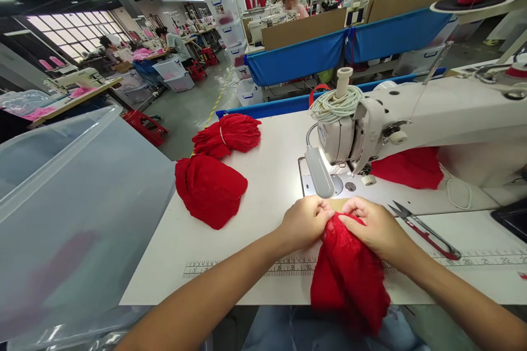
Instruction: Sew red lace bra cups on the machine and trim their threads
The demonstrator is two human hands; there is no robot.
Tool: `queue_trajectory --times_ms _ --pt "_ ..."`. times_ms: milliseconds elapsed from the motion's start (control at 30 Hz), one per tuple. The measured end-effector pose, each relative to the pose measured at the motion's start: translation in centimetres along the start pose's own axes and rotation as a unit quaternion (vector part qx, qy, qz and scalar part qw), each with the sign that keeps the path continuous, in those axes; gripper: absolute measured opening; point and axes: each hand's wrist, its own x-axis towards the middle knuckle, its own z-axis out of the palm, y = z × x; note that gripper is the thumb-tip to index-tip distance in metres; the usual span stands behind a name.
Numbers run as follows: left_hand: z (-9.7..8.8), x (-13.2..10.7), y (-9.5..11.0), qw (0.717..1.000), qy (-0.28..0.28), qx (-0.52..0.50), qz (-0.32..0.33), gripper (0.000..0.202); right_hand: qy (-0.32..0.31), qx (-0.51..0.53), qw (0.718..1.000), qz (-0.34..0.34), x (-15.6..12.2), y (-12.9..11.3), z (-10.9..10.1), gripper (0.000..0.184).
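Observation:
Both hands pinch the upper edge of a piece of red fabric [349,263], which looks lacy near the top and hangs over the table's front edge. My left hand [307,220] has thumb and fingers closed on its left corner. On the right side of that edge, my right hand [376,227] grips with thumb and fingertips. Just beyond the hands is the sewing machine [411,115], its lamp [320,173] lit over the needle plate [336,184]. Thread snips [428,230] lie to the right of my right hand.
A red fabric pile [212,189] and a tied red bundle [230,134] lie on the left of the white table [164,279]. More red fabric [411,167] sits behind the needle area. A large clear plastic bin [82,214] stands at the left. Other people work at machines farther back.

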Motion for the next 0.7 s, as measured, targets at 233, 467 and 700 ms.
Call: queue_trajectory --times_ms 233,467,700 --pt "0.4 2.6 1.7 0.987 0.079 0.116 -0.075 0.009 0.087 -0.26 0.959 -0.075 3.2 -0.2 -1.3 0.013" --pt "0.3 4.5 0.4 0.989 0.095 0.093 -0.058 0.01 0.114 -0.316 0.927 -0.169 3.6 1.5 -0.9 0.028" --pt "0.0 4.6 -0.3 0.993 0.042 -0.038 -0.1 0.014 0.162 -0.382 0.864 -0.286 3.7 1.7 -1.0 0.031"
